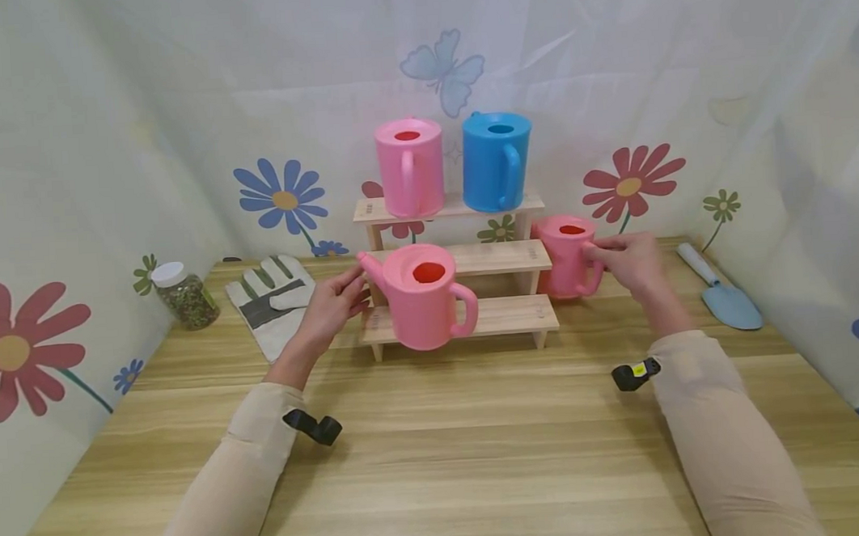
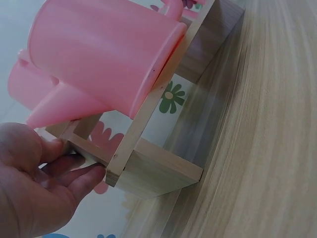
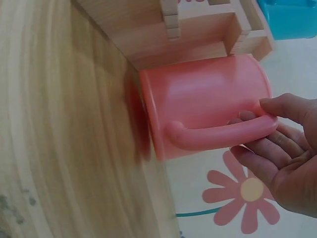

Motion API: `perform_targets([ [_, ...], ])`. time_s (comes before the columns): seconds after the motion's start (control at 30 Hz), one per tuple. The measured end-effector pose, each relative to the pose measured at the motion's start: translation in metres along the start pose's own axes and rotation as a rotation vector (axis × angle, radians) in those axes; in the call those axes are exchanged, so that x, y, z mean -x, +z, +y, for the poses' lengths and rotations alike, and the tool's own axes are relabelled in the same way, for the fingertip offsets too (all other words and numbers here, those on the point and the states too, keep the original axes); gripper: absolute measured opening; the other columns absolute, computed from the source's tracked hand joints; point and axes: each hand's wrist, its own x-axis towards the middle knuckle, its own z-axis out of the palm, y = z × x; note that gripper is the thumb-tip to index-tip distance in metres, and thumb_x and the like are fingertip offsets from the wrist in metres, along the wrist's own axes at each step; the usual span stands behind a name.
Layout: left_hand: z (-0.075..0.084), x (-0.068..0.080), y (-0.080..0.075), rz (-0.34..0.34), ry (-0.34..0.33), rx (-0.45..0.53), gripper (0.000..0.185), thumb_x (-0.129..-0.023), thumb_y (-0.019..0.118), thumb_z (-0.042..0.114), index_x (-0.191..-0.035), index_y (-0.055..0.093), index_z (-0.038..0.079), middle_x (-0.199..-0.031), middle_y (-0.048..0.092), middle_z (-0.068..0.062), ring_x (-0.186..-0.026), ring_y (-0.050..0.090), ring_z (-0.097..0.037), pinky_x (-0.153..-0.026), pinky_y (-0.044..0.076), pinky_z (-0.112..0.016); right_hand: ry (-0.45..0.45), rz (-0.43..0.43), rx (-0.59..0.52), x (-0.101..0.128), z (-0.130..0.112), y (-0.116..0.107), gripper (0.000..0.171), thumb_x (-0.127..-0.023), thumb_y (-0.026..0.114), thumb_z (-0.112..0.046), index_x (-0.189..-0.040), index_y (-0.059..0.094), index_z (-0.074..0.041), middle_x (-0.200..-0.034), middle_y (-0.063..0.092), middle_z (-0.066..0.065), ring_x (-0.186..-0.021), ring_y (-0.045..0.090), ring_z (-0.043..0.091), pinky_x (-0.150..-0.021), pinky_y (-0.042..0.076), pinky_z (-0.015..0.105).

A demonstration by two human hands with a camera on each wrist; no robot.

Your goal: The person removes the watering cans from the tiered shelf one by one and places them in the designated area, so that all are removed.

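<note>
My right hand (image 1: 629, 261) holds a pink watering can (image 1: 566, 261) by its handle (image 3: 225, 135), thumb at the handle's top and fingers underneath. That can is upright beside the right end of a stepped wooden shelf (image 1: 508, 316); whether its base touches the table I cannot tell. My left hand (image 1: 332, 309) is at the shelf's left end, its loosely bent fingertips (image 2: 96, 174) against the wood. Next to it, another pink watering can (image 1: 421, 301) stands on the lowest step, spout to the left. A pink can (image 1: 410, 172) and a blue can (image 1: 497, 163) stand on the top step.
Left of the shelf lie a work glove (image 1: 274, 304) and a white-lidded jar (image 1: 186, 297) of green bits. A blue hand trowel (image 1: 730, 305) lies at the right. Behind the wooden table (image 1: 468, 452) hangs a flower-printed curtain (image 1: 304, 104).
</note>
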Motion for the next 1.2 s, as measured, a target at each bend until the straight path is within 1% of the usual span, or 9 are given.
perform_targets([
  [0.1, 0.0, 0.0, 0.0, -0.002, 0.007, 0.004, 0.042, -0.097, 0.043, 0.016, -0.139, 0.039, 0.012, -0.138, 0.038, -0.013, -0.115, 0.046, -0.03, -0.091, 0.042, -0.043, -0.011, -0.003, -0.012, -0.001, 0.003, 0.004, 0.061, -0.076, 0.065, -0.051, -0.12, 0.06, -0.009, -0.108, 0.061, 0.011, -0.096, 0.055, 0.026, -0.088, 0.041, 0.044],
  [0.23, 0.0, 0.0, 0.001, -0.002, 0.014, -0.006, 0.042, -0.097, 0.043, 0.017, -0.139, 0.039, 0.012, -0.138, 0.038, -0.013, -0.116, 0.046, -0.03, -0.09, 0.043, -0.042, -0.042, -0.01, -0.038, -0.002, 0.007, 0.009, 0.057, -0.078, 0.066, -0.047, -0.12, 0.061, -0.009, -0.11, 0.06, 0.011, -0.098, 0.055, 0.026, -0.091, 0.041, 0.046],
  [0.43, 0.0, 0.0, 0.0, 0.006, 0.006, -0.006, 0.042, -0.097, 0.044, 0.018, -0.138, 0.04, 0.013, -0.137, 0.039, -0.012, -0.115, 0.047, -0.029, -0.091, 0.042, -0.043, -0.052, -0.038, -0.048, -0.005, 0.013, 0.013, 0.052, -0.081, 0.065, -0.042, -0.121, 0.059, -0.011, -0.113, 0.06, 0.01, -0.104, 0.053, 0.027, -0.095, 0.036, 0.051],
  [0.73, -0.001, -0.001, 0.0, 0.007, 0.003, -0.012, 0.042, -0.096, 0.045, 0.02, -0.138, 0.041, 0.014, -0.136, 0.04, -0.011, -0.115, 0.047, -0.029, -0.091, 0.042, -0.043, -0.116, -0.098, -0.048, -0.006, 0.011, 0.019, 0.047, -0.088, 0.061, -0.03, -0.13, 0.052, -0.01, -0.12, 0.055, 0.011, -0.111, 0.049, 0.028, -0.094, 0.041, 0.046],
  [0.9, 0.0, -0.001, 0.0, 0.01, 0.0, -0.015, 0.042, -0.096, 0.045, 0.02, -0.138, 0.041, 0.015, -0.136, 0.041, -0.01, -0.115, 0.048, -0.029, -0.091, 0.043, -0.042, -0.116, -0.11, -0.046, -0.007, 0.009, 0.022, 0.046, -0.089, 0.059, -0.025, -0.132, 0.049, -0.011, -0.122, 0.054, 0.011, -0.109, 0.049, 0.027, -0.094, 0.041, 0.046],
  [1.07, -0.001, -0.001, 0.0, 0.012, -0.002, -0.02, 0.041, -0.096, 0.044, 0.019, -0.137, 0.042, 0.014, -0.136, 0.042, -0.01, -0.114, 0.048, -0.029, -0.091, 0.043, -0.043, -0.104, -0.117, -0.025, -0.006, 0.01, 0.021, 0.045, -0.09, 0.059, -0.025, -0.132, 0.049, -0.012, -0.122, 0.054, 0.011, -0.11, 0.048, 0.028, -0.094, 0.039, 0.049],
  [1.2, -0.001, -0.001, 0.0, 0.012, -0.005, -0.024, 0.042, -0.096, 0.044, 0.02, -0.137, 0.042, 0.015, -0.136, 0.041, -0.01, -0.115, 0.048, -0.029, -0.091, 0.043, -0.043, -0.094, -0.137, 0.002, -0.004, 0.006, 0.015, 0.05, -0.089, 0.058, -0.031, -0.133, 0.047, -0.01, -0.123, 0.052, 0.014, -0.113, 0.045, 0.032, -0.094, 0.036, 0.055],
])
